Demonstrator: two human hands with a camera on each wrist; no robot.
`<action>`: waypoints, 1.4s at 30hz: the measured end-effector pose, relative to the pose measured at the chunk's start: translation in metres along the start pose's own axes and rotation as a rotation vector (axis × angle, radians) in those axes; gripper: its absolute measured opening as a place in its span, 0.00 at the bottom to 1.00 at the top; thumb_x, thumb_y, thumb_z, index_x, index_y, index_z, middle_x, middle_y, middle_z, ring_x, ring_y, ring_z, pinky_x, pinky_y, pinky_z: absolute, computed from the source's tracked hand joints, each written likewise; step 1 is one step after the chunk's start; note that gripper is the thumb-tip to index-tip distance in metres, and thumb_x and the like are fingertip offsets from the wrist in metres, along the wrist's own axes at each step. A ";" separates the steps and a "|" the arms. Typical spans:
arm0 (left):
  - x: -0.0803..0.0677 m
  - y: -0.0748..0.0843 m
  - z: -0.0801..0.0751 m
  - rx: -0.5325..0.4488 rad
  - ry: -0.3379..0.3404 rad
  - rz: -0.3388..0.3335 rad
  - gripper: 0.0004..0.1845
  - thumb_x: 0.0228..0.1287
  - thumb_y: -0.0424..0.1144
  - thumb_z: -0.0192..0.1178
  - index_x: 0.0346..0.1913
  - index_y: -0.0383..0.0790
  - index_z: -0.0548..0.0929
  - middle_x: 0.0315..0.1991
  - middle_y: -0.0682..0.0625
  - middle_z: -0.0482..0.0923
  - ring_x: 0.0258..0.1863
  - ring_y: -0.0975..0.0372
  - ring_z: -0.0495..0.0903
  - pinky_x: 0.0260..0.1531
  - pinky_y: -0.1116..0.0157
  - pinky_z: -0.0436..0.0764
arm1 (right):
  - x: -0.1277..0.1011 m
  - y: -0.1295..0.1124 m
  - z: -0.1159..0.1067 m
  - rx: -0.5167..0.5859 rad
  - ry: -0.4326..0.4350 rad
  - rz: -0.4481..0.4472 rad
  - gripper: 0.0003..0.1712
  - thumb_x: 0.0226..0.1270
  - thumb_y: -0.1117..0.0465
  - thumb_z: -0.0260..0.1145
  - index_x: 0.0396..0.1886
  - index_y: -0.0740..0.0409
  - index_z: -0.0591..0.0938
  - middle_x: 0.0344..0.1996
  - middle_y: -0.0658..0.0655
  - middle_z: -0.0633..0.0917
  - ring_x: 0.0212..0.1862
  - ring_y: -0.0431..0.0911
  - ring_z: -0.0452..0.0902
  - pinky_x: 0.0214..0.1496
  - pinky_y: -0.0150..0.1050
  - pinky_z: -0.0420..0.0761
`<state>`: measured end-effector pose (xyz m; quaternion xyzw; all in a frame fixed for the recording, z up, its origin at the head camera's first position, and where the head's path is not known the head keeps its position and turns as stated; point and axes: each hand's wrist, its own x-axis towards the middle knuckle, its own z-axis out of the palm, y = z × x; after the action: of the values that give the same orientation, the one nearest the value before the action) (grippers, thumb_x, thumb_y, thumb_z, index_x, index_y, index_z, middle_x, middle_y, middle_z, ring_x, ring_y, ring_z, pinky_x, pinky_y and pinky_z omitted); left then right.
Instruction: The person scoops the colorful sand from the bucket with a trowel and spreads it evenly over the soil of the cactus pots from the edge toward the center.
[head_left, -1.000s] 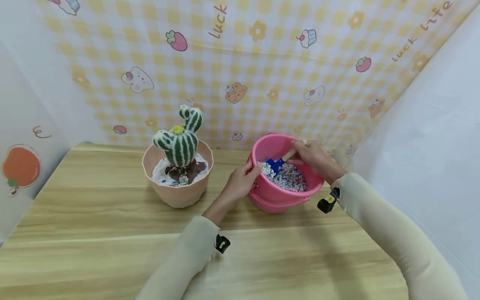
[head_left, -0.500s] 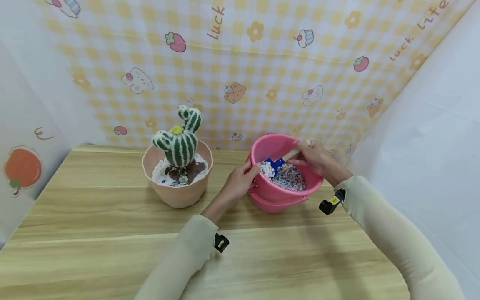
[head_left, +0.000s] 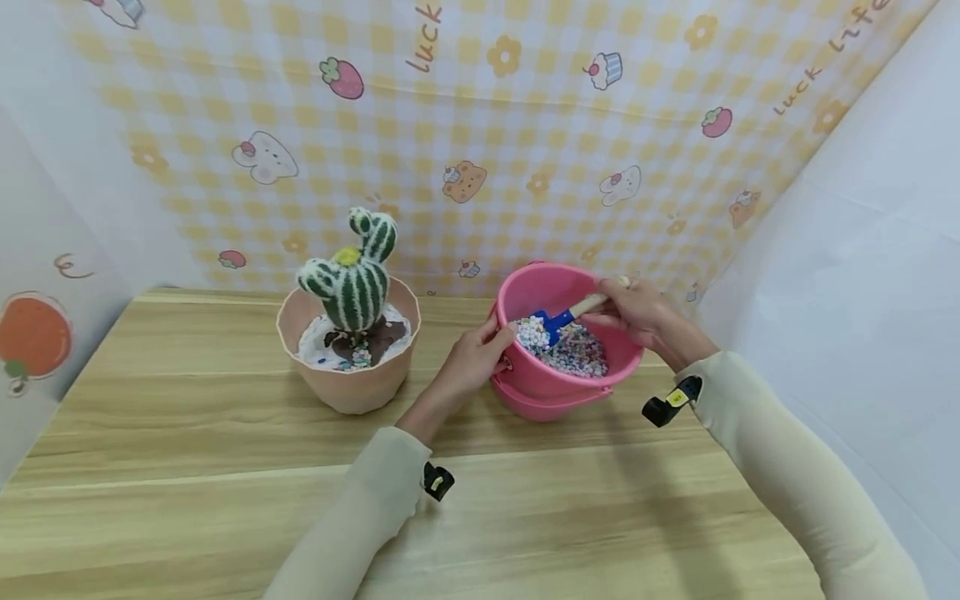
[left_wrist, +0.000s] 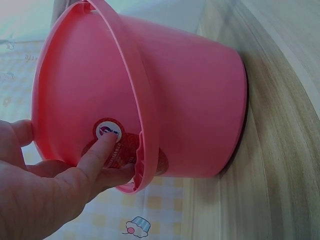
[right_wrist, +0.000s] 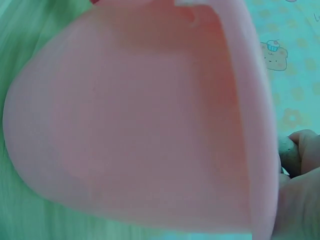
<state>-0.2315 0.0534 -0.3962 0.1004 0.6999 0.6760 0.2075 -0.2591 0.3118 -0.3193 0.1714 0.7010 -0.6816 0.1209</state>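
Observation:
A pink bucket (head_left: 536, 392) stands on the table, partly filled with small multicoloured pebbles (head_left: 577, 354). My left hand (head_left: 472, 358) holds its rim on the left, thumb at the edge and the other fingers along the outer wall, one on a round sticker (left_wrist: 107, 129) in the left wrist view. With my right hand (head_left: 641, 312) I grip the pale wooden handle of a small shovel (head_left: 558, 323). Its blue blade is inside the bucket, mostly covered by a heap of whitish pebbles. In the right wrist view the bucket wall (right_wrist: 140, 125) hides the blade.
Left of the bucket stands a peach-coloured flowerpot (head_left: 360, 387) with a knitted green cactus (head_left: 356, 292), white and brown filling and a few coloured pebbles. Behind the wooden table (head_left: 525, 517) hangs a yellow checked cloth (head_left: 420, 150). A white sheet (head_left: 840, 292) is at the right.
The shovel blade has come up from the pebbles with a heap on it, and its handle has tipped flatter. My right hand has shifted slightly right. The left hand keeps its hold on the rim.

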 end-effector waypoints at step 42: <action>0.003 0.000 -0.001 0.021 -0.004 -0.039 0.34 0.75 0.59 0.48 0.78 0.56 0.54 0.76 0.51 0.59 0.66 0.55 0.74 0.57 0.61 0.80 | -0.014 -0.002 -0.034 0.329 -0.178 0.054 0.14 0.78 0.61 0.53 0.48 0.67 0.81 0.33 0.69 0.88 0.40 0.55 0.88 0.50 0.35 0.84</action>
<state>-0.2343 0.0539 -0.3962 0.0903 0.7082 0.6645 0.2208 -0.2452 0.3446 -0.3110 0.1468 0.5618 -0.7960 0.1709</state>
